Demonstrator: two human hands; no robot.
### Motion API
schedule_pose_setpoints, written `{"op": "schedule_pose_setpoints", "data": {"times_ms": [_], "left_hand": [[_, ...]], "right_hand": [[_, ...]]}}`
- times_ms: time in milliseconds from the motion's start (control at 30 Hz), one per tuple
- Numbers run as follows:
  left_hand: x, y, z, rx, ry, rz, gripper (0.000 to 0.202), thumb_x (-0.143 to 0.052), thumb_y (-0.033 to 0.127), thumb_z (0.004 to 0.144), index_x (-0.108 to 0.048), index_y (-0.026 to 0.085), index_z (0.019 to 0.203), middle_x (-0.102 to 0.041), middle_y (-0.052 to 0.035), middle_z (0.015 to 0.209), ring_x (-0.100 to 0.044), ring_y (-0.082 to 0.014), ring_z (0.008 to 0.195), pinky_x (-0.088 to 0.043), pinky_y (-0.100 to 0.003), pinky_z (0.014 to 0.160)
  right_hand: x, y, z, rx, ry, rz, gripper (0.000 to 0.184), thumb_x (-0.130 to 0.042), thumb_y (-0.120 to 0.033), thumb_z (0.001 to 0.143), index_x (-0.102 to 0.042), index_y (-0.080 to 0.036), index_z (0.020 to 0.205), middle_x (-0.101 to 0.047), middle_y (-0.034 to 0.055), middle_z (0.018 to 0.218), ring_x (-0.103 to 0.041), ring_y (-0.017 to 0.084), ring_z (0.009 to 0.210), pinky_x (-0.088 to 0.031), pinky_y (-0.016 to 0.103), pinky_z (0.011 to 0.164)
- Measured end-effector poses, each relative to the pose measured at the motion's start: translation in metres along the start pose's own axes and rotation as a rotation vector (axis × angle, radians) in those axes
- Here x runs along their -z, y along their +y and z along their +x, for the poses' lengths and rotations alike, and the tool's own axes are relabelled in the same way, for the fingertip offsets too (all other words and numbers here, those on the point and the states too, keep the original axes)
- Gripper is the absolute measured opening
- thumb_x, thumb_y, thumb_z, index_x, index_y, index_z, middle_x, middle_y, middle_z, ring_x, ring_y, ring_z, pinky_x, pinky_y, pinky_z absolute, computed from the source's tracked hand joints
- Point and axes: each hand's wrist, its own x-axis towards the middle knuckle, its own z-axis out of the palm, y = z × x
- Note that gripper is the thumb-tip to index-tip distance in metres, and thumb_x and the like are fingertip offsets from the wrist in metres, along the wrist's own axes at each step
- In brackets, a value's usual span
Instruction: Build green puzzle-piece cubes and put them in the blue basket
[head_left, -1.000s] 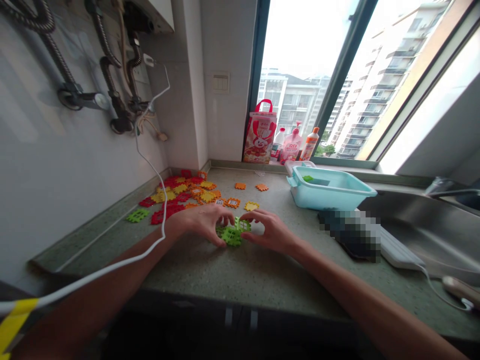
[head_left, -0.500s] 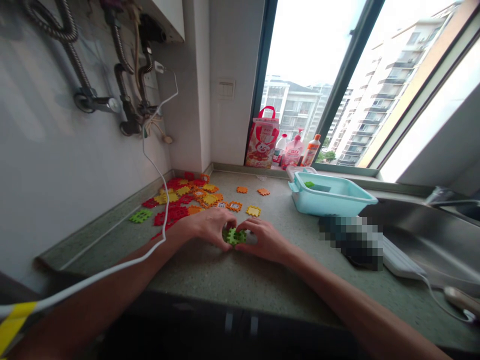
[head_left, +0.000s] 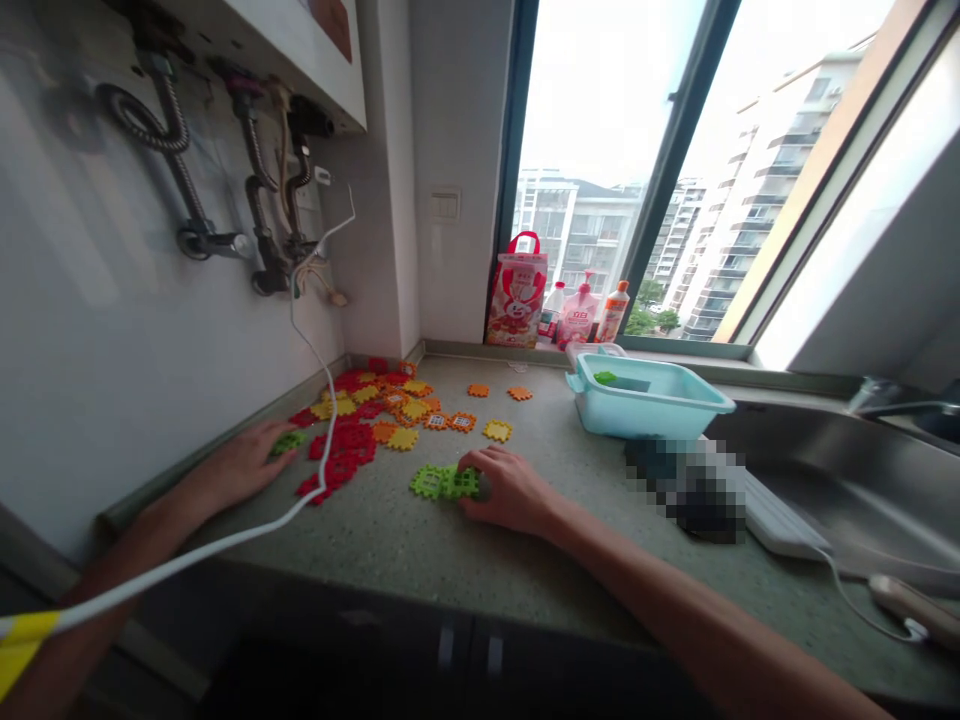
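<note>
My right hand rests over the end of a joined cluster of lime-green interlocking plastic pieces, lying flat on the speckled green countertop. My left hand lies far to the left by the wall, its fingertips at a loose green piece. Between my hands spreads a heap of red, orange and yellow interlocking pieces. A few orange and yellow pieces lie apart from it. My right hand hides part of the green cluster.
A white cable crosses the counter over my left forearm. A pale blue plastic basin holding a green piece stands to the right, before a blurred object. A steel sink lies further right. Bottles and a bag stand on the sill.
My left hand has let go of the green cluster and moved left to the loose green piece. My right hand stays on the cluster, which now lies flat and looks longer.
</note>
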Motion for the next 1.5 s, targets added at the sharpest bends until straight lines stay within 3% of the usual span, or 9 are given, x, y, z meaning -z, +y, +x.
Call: {"op": "schedule_pose_setpoints", "data": {"times_ms": [200, 367, 433, 533, 800, 933, 1267, 1400, 1500], "left_hand": [[0.008, 0.0, -0.029, 0.073, -0.135, 0.075, 0.038, -0.045, 0.057, 0.098, -0.072, 0.034, 0.111, -0.078, 0.0037, 0.12, -0.073, -0.0267, 0.113, -0.053, -0.042, 0.104], [0.026, 0.024, -0.052, 0.225, 0.024, 0.136, 0.038, -0.057, 0.061, 0.087, -0.07, 0.033, 0.109, -0.08, 0.0022, 0.104, -0.076, -0.0305, 0.101, -0.059, -0.041, 0.089], [0.023, 0.035, -0.054, 0.092, 0.036, 0.05, 0.043, -0.064, 0.058, 0.083, -0.07, 0.031, 0.116, -0.079, 0.0, 0.11, -0.075, -0.0291, 0.103, -0.058, -0.038, 0.091], [0.007, 0.065, -0.045, -0.206, -0.134, -0.108, 0.041, -0.068, 0.046, 0.087, -0.07, 0.025, 0.123, -0.076, -0.0041, 0.123, -0.072, -0.0254, 0.112, -0.054, -0.035, 0.101], [-0.038, 0.149, 0.019, -0.644, -0.482, -0.31, 0.045, -0.077, 0.025, 0.081, -0.072, 0.022, 0.126, -0.075, -0.0041, 0.123, -0.069, -0.0214, 0.114, -0.05, -0.031, 0.107], [-0.05, 0.161, 0.038, -0.739, -0.533, -0.301, 0.037, -0.076, 0.026, 0.083, -0.076, 0.024, 0.12, -0.075, -0.0058, 0.123, -0.07, -0.021, 0.111, -0.052, -0.03, 0.102], [-0.084, 0.224, 0.076, -0.916, -0.395, -0.307, 0.031, -0.082, 0.034, 0.079, -0.08, 0.026, 0.108, -0.078, -0.0046, 0.097, -0.07, -0.0234, 0.097, -0.051, -0.035, 0.098], [-0.099, 0.231, 0.066, -0.91, -0.476, -0.362, 0.022, -0.078, 0.038, 0.086, -0.081, 0.028, 0.106, -0.078, -0.0029, 0.113, -0.07, -0.0226, 0.108, -0.047, -0.034, 0.106], [-0.087, 0.218, 0.067, -0.867, -0.48, -0.352, 0.037, -0.084, 0.05, 0.081, -0.079, 0.028, 0.11, -0.072, -0.0046, 0.127, -0.065, -0.0264, 0.12, -0.043, -0.037, 0.111]], "right_hand": [[0.018, 0.011, -0.006, 0.012, 0.021, 0.021, 0.037, -0.081, -0.028, 0.075, -0.07, -0.027, 0.11, -0.073, 0.0059, 0.1, -0.066, 0.026, 0.095, -0.049, 0.038, 0.086], [0.025, 0.026, -0.006, -0.006, 0.062, 0.008, 0.038, -0.082, -0.029, 0.078, -0.07, -0.025, 0.113, -0.074, 0.0059, 0.101, -0.067, 0.025, 0.092, -0.05, 0.038, 0.087], [0.025, 0.03, -0.004, -0.005, 0.092, -0.002, 0.037, -0.083, -0.029, 0.079, -0.07, -0.024, 0.113, -0.074, 0.0056, 0.101, -0.068, 0.024, 0.092, -0.051, 0.037, 0.087], [0.027, 0.033, -0.004, 0.007, 0.144, -0.011, 0.038, -0.083, -0.027, 0.078, -0.069, -0.024, 0.114, -0.074, 0.0056, 0.104, -0.068, 0.023, 0.095, -0.051, 0.036, 0.088], [0.039, 0.034, -0.007, 0.044, 0.152, -0.028, 0.038, -0.084, -0.026, 0.079, -0.068, -0.024, 0.113, -0.075, 0.0047, 0.103, -0.067, 0.023, 0.096, -0.051, 0.037, 0.09], [0.043, 0.034, -0.006, 0.065, 0.162, -0.037, 0.037, -0.083, -0.026, 0.079, -0.068, -0.024, 0.113, -0.075, 0.0041, 0.1, -0.067, 0.024, 0.096, -0.051, 0.037, 0.089], [0.069, 0.054, -0.006, -0.013, 0.41, -0.054, 0.035, -0.082, -0.026, 0.081, -0.068, -0.024, 0.113, -0.074, 0.0054, 0.107, -0.067, 0.023, 0.094, -0.054, 0.038, 0.087], [0.072, 0.053, -0.006, -0.016, 0.438, 0.004, 0.038, -0.082, -0.028, 0.081, -0.067, -0.025, 0.116, -0.074, 0.005, 0.11, -0.067, 0.022, 0.094, -0.054, 0.037, 0.087], [0.068, 0.047, -0.008, 0.0, 0.341, 0.043, 0.038, -0.082, -0.029, 0.08, -0.068, -0.025, 0.115, -0.074, 0.0045, 0.108, -0.066, 0.021, 0.093, -0.054, 0.036, 0.086]]}}
